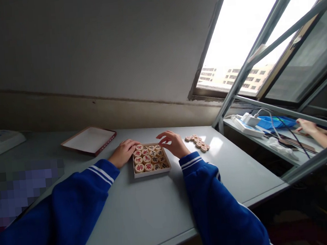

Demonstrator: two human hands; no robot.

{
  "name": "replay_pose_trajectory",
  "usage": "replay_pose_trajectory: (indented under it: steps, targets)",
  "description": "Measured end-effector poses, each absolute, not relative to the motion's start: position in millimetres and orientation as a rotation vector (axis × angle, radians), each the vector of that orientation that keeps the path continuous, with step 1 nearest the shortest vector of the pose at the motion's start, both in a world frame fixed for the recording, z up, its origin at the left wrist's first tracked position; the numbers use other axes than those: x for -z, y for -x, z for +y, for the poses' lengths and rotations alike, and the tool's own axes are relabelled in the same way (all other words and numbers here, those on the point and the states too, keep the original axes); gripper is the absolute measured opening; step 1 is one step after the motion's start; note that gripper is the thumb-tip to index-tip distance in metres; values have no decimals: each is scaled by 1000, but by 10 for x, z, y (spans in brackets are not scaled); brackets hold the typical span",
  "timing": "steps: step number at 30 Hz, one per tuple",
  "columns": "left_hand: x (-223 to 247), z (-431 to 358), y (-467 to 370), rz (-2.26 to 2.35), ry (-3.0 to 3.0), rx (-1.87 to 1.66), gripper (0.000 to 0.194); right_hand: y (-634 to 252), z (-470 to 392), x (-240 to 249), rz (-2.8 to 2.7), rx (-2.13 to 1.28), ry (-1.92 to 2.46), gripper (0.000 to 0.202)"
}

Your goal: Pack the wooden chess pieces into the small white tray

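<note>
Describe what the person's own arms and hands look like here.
Both arms wear bright blue long sleeves ending in cuffs with white stripes. The left hand and right hand are bare: no gloves, rings or watch show.

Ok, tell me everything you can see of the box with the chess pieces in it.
The box is a shallow, square, pale tray, lidless, lying flat on the grey table. Round wooden chess pieces with red or black characters fill it in rows of four. The left hand rests against its left edge; the right hand hovers at its far right corner, fingers bent.
</note>
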State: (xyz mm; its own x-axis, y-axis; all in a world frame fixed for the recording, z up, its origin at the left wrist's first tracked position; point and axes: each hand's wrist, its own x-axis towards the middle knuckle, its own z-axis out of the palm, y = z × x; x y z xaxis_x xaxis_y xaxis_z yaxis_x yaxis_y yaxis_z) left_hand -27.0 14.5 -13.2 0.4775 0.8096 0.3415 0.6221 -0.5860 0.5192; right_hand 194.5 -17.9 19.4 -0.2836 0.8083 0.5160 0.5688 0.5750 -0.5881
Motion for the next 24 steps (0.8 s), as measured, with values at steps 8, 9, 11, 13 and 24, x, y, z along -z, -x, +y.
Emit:
replay_pose_trajectory:
  steps: [8,9,11,13,24]
  targets:
    - [167,168,276,1180,-2401,-844,37,-1668,-296,-115,-2339,-107,1292,23]
    - [168,169,274,1187,-2395,-846,38,-1652,-300,-104,-2344,-82,1324,22]
    - [166,169,267,1192,-2386,-850,39,-1637,-300,-89,-2340,-50,1362,23]
    - [162,169,262,1188,-2383,-846,39,-1638,-291,-82,-2328,-31,1376,24]
    - [183,202,278,1195,-2378,-825,38,-2127,-250,-350,-2129,45,1596,26]
